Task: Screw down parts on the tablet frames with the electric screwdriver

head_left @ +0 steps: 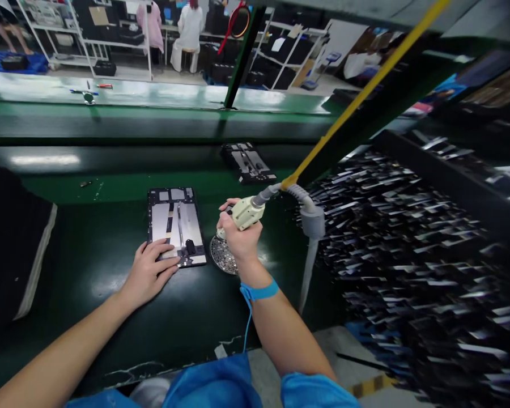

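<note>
An opened tablet (pixel 187 218) lies on the green bench, its silver batteries and dark frame showing. My left hand (pixel 153 269) rests flat across its lower left edge, fingers stretched out. In my right hand (pixel 242 241) is a cream electric screwdriver (pixel 247 212), gripped with the fingers wrapped round its body. The tool's tip points down over a round dish (pixel 223 255) full of small screws, partly hidden behind my right hand. Whether the tip touches the screws I cannot tell. A second opened tablet (pixel 249 161) lies farther back.
A yellow strap (pixel 365 93) and grey cable (pixel 311 255) run to the screwdriver. Many thin dark panels (pixel 412 243) stand packed at the right. A dark fabric-like bin (pixel 12 243) stands at the left. A conveyor (pixel 153 122) crosses behind; people (pixel 190 34) are beyond it.
</note>
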`<control>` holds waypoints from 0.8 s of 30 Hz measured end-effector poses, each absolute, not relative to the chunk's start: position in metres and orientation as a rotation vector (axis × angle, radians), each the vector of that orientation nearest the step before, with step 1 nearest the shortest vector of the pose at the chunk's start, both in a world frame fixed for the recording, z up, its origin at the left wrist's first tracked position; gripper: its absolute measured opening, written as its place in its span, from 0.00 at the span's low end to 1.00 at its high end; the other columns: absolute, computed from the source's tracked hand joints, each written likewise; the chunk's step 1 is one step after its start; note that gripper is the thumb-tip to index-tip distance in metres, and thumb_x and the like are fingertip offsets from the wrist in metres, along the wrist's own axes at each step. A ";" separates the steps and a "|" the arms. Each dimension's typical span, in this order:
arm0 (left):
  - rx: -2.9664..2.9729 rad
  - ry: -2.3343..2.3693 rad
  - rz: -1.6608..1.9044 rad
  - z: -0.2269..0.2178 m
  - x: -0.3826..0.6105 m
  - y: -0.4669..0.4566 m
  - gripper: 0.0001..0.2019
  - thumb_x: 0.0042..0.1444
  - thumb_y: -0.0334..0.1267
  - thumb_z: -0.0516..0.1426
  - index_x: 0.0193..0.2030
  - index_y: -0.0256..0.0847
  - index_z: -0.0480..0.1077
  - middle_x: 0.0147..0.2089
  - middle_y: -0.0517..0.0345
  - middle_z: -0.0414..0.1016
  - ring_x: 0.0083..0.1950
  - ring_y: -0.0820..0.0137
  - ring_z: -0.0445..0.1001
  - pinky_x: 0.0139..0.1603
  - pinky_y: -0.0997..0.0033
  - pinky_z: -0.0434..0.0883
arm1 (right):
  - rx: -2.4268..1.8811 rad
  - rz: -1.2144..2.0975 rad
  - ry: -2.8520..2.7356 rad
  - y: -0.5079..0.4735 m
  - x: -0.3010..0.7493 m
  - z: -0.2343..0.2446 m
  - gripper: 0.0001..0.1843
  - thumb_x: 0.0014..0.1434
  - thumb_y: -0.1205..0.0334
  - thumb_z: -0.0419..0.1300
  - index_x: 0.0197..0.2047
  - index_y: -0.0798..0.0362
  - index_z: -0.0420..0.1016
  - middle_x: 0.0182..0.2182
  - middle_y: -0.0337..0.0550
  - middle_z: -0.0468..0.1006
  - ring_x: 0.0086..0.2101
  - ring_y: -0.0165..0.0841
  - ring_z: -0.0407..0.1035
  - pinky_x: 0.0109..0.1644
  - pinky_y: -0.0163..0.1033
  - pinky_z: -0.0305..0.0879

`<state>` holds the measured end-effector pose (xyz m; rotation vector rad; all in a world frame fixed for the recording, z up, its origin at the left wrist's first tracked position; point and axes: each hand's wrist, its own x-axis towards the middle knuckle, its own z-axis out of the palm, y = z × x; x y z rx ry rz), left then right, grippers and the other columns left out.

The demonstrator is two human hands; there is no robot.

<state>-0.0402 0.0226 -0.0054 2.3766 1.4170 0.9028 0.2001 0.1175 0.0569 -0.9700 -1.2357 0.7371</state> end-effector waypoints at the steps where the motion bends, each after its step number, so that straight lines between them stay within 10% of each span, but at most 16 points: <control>1: 2.375 1.415 0.901 -0.005 -0.040 0.022 0.10 0.69 0.40 0.59 0.51 0.54 0.81 0.59 0.51 0.78 0.67 0.52 0.70 0.68 0.39 0.61 | -0.974 0.740 -1.238 0.117 0.199 0.057 0.13 0.59 0.59 0.66 0.46 0.51 0.74 0.37 0.40 0.79 0.23 0.26 0.69 0.29 0.36 0.71; 24: 2.370 1.415 0.869 -0.002 -0.040 0.019 0.11 0.70 0.39 0.57 0.52 0.53 0.80 0.61 0.51 0.77 0.69 0.53 0.69 0.68 0.37 0.59 | -0.991 0.742 -1.189 0.116 0.194 0.050 0.14 0.55 0.63 0.67 0.45 0.52 0.76 0.33 0.38 0.78 0.24 0.26 0.70 0.29 0.35 0.70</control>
